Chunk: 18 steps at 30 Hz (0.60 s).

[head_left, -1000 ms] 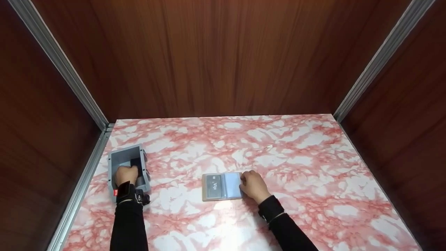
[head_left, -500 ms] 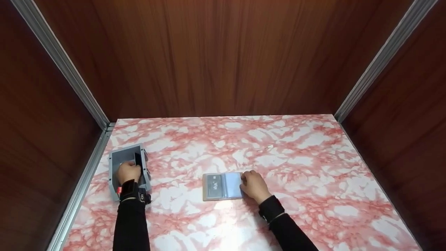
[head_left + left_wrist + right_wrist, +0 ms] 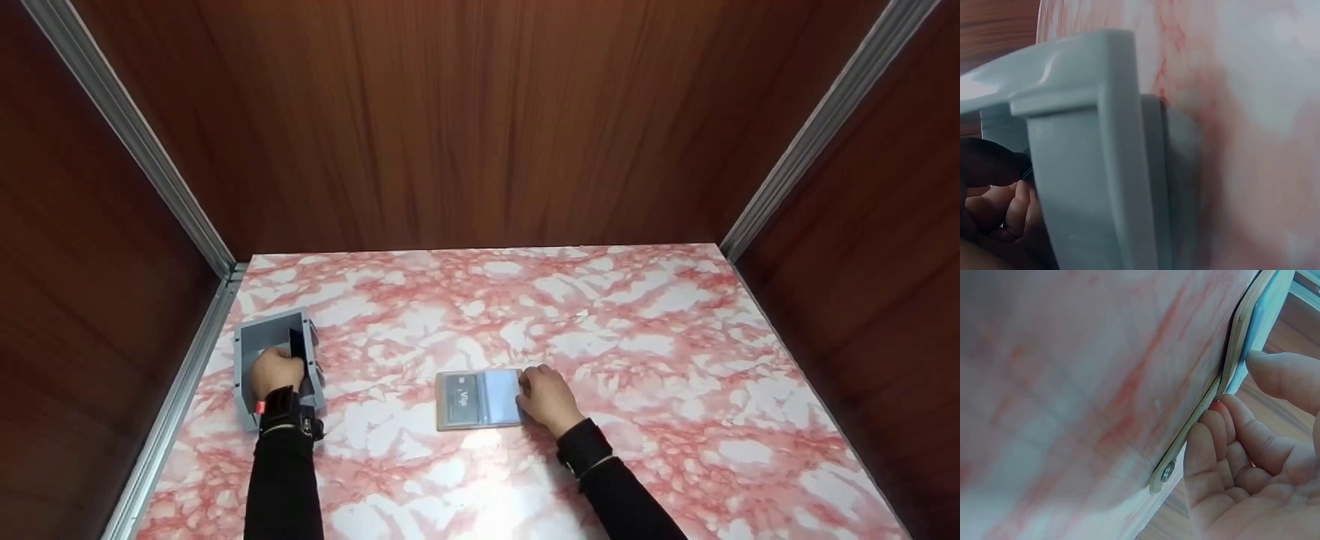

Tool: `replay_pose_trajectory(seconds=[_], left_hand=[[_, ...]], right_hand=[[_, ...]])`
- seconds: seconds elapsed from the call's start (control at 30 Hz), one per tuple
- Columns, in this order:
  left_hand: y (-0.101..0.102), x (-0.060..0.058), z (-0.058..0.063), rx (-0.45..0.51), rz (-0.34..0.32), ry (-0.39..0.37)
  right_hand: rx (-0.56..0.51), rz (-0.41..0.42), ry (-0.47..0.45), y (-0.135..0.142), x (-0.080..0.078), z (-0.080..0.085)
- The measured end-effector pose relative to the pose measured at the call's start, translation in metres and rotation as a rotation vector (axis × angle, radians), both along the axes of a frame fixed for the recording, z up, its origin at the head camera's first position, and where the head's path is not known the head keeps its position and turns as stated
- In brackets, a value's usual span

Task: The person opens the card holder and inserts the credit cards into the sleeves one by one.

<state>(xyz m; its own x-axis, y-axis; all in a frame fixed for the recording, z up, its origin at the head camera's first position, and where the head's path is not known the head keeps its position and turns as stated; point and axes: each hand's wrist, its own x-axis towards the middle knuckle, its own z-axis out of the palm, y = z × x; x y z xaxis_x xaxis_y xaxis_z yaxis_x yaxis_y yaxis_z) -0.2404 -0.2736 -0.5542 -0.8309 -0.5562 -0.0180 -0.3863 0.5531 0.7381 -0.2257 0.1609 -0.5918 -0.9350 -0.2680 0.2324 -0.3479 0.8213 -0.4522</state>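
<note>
Lower left of frame: left hand [image 3: 276,373] pinches a dark flat piece [image 3: 297,344] inside grey bin [image 3: 262,334]. Lower centre: right hand [image 3: 550,401] grips open card holder [image 3: 480,400] by its right edge.

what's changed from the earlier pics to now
Inside the grey bin, the left hand has shifted slightly right. The dark flat thing it pinches now shows narrower by the bin's right wall, its far end higher in the head view; whether it was already gripped is hidden. The card holder and right hand at its right edge look unchanged.
</note>
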Motion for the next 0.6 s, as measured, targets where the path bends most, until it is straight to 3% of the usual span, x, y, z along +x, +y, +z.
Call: replay_pose_trajectory(seconds=[0.4,0.6], left_hand=[[-0.0049,-0.0016,-0.0054,-0.087,0.043,0.035],[-0.0046,-0.0018,-0.0081,-0.166,0.042,0.115]], right_hand=[[0.006,-0.005,-0.024,-0.0001,-0.0006,0.0000],[0.003,0.002,-0.002,-0.0001,-0.0005,0.0004]])
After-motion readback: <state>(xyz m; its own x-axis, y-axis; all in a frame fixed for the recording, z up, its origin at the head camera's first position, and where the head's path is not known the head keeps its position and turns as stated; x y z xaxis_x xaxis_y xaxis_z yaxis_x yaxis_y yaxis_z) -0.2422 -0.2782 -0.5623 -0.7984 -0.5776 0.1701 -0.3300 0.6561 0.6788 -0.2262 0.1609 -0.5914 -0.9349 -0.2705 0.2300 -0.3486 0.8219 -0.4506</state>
